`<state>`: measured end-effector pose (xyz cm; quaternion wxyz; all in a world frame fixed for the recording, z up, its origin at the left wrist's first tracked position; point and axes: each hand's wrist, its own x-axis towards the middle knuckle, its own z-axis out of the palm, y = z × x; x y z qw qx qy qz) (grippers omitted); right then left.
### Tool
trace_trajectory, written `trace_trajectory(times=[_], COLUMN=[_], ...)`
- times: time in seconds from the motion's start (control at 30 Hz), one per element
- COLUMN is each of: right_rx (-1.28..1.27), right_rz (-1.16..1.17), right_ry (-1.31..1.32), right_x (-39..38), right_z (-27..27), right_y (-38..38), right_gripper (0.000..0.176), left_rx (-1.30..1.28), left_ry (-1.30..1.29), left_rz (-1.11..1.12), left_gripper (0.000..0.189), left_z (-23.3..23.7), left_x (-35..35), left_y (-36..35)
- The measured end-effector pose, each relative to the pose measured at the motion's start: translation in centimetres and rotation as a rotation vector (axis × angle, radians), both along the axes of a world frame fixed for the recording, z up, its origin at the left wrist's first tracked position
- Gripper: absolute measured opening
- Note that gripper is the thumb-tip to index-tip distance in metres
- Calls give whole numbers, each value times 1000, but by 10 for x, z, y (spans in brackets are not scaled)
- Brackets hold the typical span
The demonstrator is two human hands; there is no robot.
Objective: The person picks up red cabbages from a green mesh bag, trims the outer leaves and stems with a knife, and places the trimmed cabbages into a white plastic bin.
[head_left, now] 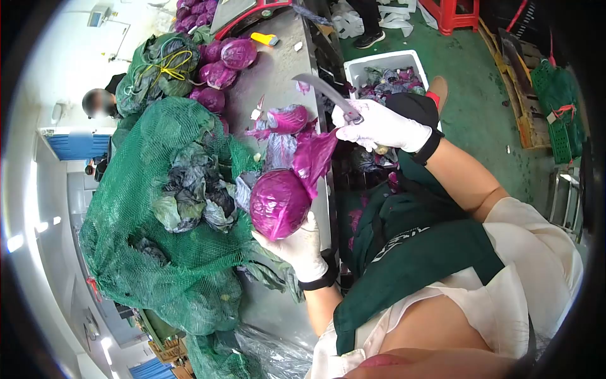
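A round red cabbage (279, 203) rests in my left hand (298, 247), which wears a white glove and cups it from below, close over the metal table. My gloved right hand (382, 125) is closed around a knife, its curved blade (325, 91) pointing up and left. A loose purple outer leaf (315, 161) stands out from the cabbage toward my right fingers, its tip right at them. More peeled leaves (287, 119) lie on the table just beyond the cabbage.
A large green mesh sack (145, 208) of cabbages fills the left side. Trimmed purple cabbages (238, 54) are piled at the back, near a yellow-handled tool (264, 39). Below the table edge, a white bin (385, 60) holds leaf scraps. A person (101, 101) is at far left.
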<state>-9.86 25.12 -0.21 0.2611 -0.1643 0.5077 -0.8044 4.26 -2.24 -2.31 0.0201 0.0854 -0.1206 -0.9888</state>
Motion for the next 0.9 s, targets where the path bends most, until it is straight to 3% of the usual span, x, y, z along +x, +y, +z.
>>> trace_trajectory(times=[0.1,0.17,0.23,0.33,0.4,0.53,0.57,0.63,0.7,0.77,0.83,0.9], right_rx=[50,247,286,256,212,164,203,250,247,336,485,479], right_rz=[-124,-287,-232,-84,-8,-89,-116,-161,-308,-352,-264,-291], right_ry=[-46,121,389,380,329,354,394,426,582,625,602,620], right_x=[-4,-5,6,17,21,28,29,32,34,42,46,47], right_z=[-10,-15,10,27,34,32,33,30,28,35,38,32], right_y=[9,2,-3,-23,-31,-16,-8,5,15,32,44,48], right_gripper=[16,30,45,47,40,42,43,44,45,42,44,45], left_rx=[68,-189,-207,-377,-1622,-1767,-1764,-531,-554,-143,-175,-318], left_ry=[-36,-60,-33,-82,127,316,326,32,63,-35,-13,-37], left_rz=[52,66,20,-1,121,202,189,-154,-185,-232,-267,-229], left_gripper=[87,87,86,93,104,104,104,93,84,86,87,88], left_z=[12,18,23,29,23,19,22,30,24,22,14,13], left_x=[-2,-4,-5,-12,-16,-24,-27,-34,-41,-48,-50,-51], left_y=[9,14,20,36,46,50,53,59,66,73,70,72])
